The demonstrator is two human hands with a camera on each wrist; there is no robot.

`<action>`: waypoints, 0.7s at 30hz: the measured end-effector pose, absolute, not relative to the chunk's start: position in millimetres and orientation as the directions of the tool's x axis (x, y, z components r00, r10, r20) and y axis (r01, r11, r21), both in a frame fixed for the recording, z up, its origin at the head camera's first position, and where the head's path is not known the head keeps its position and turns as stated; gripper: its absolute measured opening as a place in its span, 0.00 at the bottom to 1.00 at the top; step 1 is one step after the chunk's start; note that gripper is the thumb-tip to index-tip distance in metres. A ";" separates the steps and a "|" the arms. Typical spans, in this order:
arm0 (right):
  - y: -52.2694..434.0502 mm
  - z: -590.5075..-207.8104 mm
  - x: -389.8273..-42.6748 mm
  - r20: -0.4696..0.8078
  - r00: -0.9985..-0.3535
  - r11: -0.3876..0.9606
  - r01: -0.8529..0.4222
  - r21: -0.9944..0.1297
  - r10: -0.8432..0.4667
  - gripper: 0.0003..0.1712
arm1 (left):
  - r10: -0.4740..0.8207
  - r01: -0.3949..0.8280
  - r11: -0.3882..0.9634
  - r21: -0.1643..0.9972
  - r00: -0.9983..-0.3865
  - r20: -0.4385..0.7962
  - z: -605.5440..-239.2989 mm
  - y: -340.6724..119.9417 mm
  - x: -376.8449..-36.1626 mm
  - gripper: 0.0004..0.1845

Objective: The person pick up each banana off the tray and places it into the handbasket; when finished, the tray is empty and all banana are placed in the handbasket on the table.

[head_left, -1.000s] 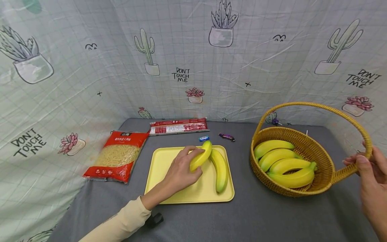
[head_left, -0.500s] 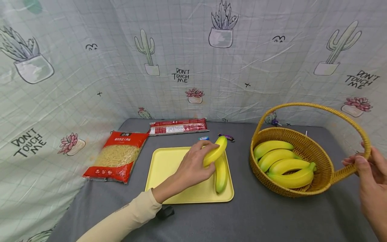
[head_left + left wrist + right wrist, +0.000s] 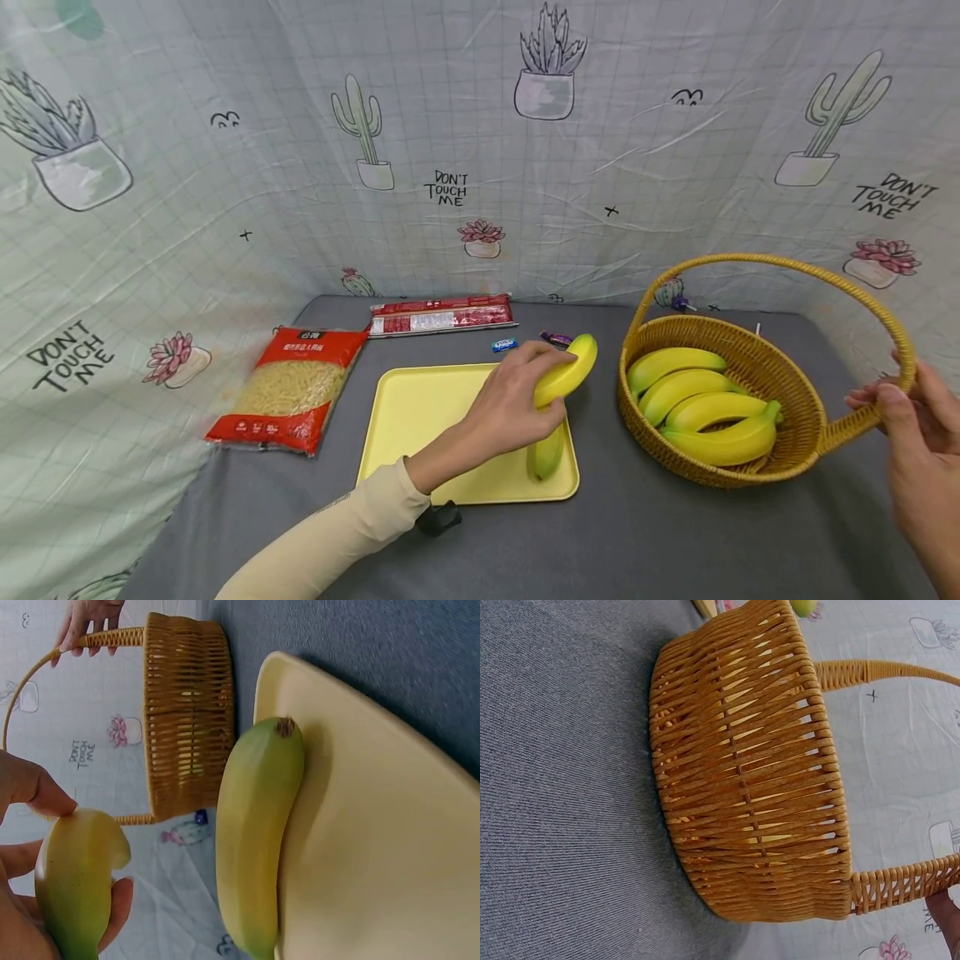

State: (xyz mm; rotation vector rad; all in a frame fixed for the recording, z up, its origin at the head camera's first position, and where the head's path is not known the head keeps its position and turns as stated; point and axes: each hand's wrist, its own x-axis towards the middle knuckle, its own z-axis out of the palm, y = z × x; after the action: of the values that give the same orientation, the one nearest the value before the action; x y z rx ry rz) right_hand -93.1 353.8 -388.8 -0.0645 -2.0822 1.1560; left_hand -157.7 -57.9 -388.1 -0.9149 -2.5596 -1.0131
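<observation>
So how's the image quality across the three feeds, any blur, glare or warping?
Head view: even soft light, no glare, sharp, with wide-angle bending at the edges. Left wrist view: held banana and left hand slightly soft, tray clear. Right wrist view: basket weave crisp.

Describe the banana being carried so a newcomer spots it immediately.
Start at the yellow tray mid-table. Above its right edge, the left hand grips a banana. It alone is airborne: one banana lies on the tray, four in the wicker basket.
</observation>
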 end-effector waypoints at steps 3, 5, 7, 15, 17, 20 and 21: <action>354.4 -388.5 -92.7 0.584 -0.726 0.598 -0.300 -0.743 0.362 0.25 | 0.480 0.635 0.564 0.528 -0.772 0.415 -388.2 -51.2 -157.3 0.28; 354.6 -388.2 -92.4 0.590 -0.724 0.602 -0.305 -0.738 0.357 0.25 | 0.491 0.634 0.564 0.529 -0.772 0.403 -388.1 -47.0 -156.9 0.28; 354.5 -387.9 -92.5 0.595 -0.720 0.602 -0.309 -0.737 0.359 0.25 | 0.501 0.637 0.559 0.531 -0.770 0.396 -387.3 -42.5 -156.7 0.29; 353.8 -387.8 -93.2 0.589 -0.724 0.603 -0.301 -0.739 0.361 0.26 | 0.550 0.671 0.532 0.516 -0.738 0.391 -385.5 -24.1 -153.4 0.29; 353.9 -388.0 -93.0 0.590 -0.724 0.603 -0.303 -0.738 0.358 0.25 | 0.563 0.679 0.524 0.513 -0.729 0.390 -386.0 -20.1 -152.5 0.29; 354.1 -388.2 -92.6 0.595 -0.720 0.596 -0.314 -0.739 0.358 0.25 | 0.575 0.695 0.515 0.502 -0.714 0.398 -385.8 -14.0 -152.7 0.29; 354.1 -388.4 -92.3 0.597 -0.718 0.594 -0.318 -0.739 0.359 0.25 | 0.579 0.698 0.515 0.497 -0.711 0.399 -385.5 -11.9 -152.9 0.29</action>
State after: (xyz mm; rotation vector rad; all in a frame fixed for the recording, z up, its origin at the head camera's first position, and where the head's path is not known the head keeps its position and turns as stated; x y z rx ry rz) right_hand -92.3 354.1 -388.4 -0.0321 -2.0721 1.1530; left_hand -152.9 -11.9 -385.5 -1.0954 -2.5711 -0.9696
